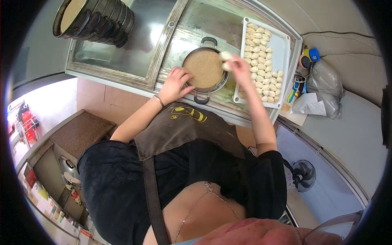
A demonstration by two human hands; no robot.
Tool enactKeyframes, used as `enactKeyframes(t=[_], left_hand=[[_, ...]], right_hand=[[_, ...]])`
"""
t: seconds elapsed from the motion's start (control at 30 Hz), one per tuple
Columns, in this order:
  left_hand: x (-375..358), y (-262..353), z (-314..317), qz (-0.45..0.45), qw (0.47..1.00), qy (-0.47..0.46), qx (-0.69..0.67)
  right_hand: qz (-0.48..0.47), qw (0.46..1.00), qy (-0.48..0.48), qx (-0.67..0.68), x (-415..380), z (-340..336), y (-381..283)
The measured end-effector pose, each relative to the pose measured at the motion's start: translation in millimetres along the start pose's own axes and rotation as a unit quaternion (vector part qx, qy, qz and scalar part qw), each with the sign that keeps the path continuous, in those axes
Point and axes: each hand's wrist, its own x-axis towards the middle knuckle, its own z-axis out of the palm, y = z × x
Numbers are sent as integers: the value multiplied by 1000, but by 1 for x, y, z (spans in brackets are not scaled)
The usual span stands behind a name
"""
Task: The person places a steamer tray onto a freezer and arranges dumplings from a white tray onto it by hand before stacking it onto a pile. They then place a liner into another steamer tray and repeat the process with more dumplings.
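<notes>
A round metal steamer pan with two black handles stands on the counter, with a tan mesh liner inside it. My left hand rests at the pan's left rim, fingers and thumb spread. Above the pan's right edge, my right hand is closed on pale dumplings; two show at its fingertips. Just to the right lies a white tray with rows of similar dumplings. Part of the tray's near side is hidden behind my right forearm.
A stack of dark round steamers stands at the back left, on a counter with framed glass panels. Right of the tray are scissors, a blue tape measure, grey plastic bags and crumpled paper. A small fan is lower right.
</notes>
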Motion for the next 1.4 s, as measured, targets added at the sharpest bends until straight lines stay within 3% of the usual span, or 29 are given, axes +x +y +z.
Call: enactKeyframes(t=[0.03,0.07,0.17,0.2,0.27,0.4,0.5,0.57,0.87,0.9,0.97,1.13,1.2,1.4], left_hand=[[-2,-3,2,-21,999,-20,18],[-4,-5,2,-44,998,-39,36],[-2,1,3,-10,990,-82,117],[-2,1,7,-7,982,-129,135],[-4,0,14,-6,980,-149,134],[-5,-3,19,3,974,-187,132],[-6,-5,23,12,974,-186,130],[-7,-5,22,16,975,-177,130],[-7,-8,24,9,981,-171,95],[-6,-5,20,1,982,-170,85],[-5,-5,19,3,981,-174,82],[-3,-1,18,-5,984,-167,64],[-4,-2,20,-7,983,-170,65],[-3,1,9,-15,992,-123,9]], right_hand=[[-10,997,-69,37,-2,30,2],[23,994,-98,-40,-10,47,-29],[-77,975,-106,-181,-4,82,-9],[-82,974,-110,-182,-2,84,-8],[-37,983,-81,-162,0,85,-6],[-53,973,-106,-199,-3,83,-5],[-93,967,-89,-219,-9,84,-4],[-133,940,-30,-314,-12,81,-8],[-189,943,43,-272,-9,72,-2],[-181,941,56,-281,-9,56,-6],[-152,970,98,-163,-7,26,-19],[-32,919,384,-77,38,-109,40],[6,922,375,-96,61,-137,83],[101,929,264,-239,97,-135,67]])
